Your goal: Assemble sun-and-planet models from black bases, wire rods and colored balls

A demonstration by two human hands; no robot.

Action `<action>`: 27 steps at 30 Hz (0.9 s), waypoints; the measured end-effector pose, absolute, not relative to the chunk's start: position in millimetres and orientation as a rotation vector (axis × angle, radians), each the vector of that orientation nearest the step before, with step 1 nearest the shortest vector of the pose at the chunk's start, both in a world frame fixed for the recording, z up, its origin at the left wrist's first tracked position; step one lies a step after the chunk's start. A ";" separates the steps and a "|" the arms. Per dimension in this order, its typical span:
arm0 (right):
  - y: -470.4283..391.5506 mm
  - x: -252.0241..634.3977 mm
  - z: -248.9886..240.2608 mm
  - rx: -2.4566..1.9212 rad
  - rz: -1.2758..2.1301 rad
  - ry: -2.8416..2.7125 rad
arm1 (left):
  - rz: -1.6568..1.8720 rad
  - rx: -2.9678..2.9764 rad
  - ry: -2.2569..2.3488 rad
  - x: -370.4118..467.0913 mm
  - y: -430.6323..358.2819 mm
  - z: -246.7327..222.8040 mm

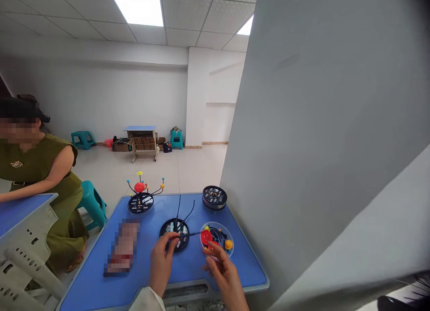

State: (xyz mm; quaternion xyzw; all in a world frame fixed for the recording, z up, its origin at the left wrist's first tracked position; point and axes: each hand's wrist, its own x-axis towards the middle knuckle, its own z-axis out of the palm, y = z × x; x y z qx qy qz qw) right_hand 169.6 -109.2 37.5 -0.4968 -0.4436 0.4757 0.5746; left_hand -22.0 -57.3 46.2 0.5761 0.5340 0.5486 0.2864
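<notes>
Left hand (162,261): fingers curled, tips resting on the near-left rim of the black round base (174,234); thumb and forefinger appear to pinch that rim, though the exact grip is too small to confirm.
Right hand (224,271): fingers loosely bent and slightly spread, thumb and forefinger tips at the near edge of the clear dish (217,239); whether they grip a part cannot be told.
Black round base: lies at the middle of the blue desk (188,275); thin black rods (184,212) rise from it, tilted away from the person.
Clear dish: just right of the base; holds a red ball (206,237), an orange ball (228,244) and dark wire parts.
Second black disc (214,197): far right corner of the desk, well apart from both hands.
Assembled model (140,198): far left of the desk; red centre ball, small coloured balls on arms.
Blurred item (122,248): left of the left hand, flat on the desk.
Other person (36,176): seated at a neighbouring desk, left.
</notes>
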 end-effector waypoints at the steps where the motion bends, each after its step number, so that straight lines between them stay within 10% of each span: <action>1: -110.0 170.2 34.9 -1.163 1.106 -1.034 | 1.509 1.530 1.458 -24.6 -47.9 46.3; 27: -45.6 159.9 52.0 -1.190 0.359 -1.799 | 1.464 1.400 1.472 -25.9 2.6 26.4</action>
